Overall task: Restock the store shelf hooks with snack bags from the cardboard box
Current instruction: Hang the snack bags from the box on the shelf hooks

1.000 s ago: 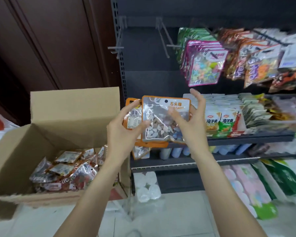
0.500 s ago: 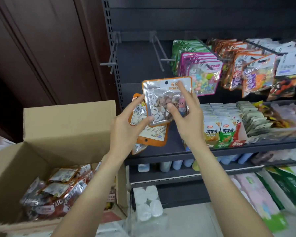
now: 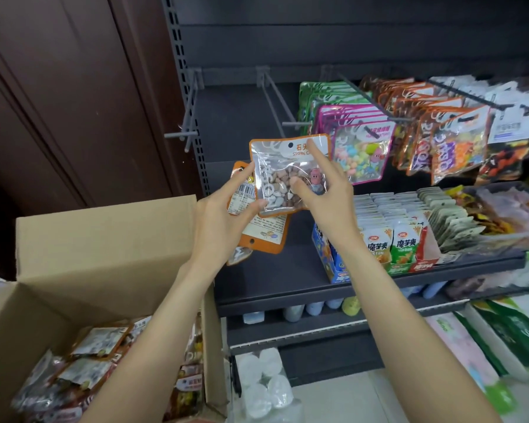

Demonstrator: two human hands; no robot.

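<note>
Both hands hold stone-candy snack bags in front of the shelf: the left hand point(image 3: 219, 221) grips a small stack point(image 3: 261, 232), the right hand point(image 3: 324, 190) pinches the front bag point(image 3: 287, 175). Its small hang hole could miss the empty hook point(image 3: 277, 99), dropping it.

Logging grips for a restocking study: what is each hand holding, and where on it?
Left hand grips a fan of orange-edged snack bags at their lower left. Right hand pinches the front bag's middle-right side.
</note>
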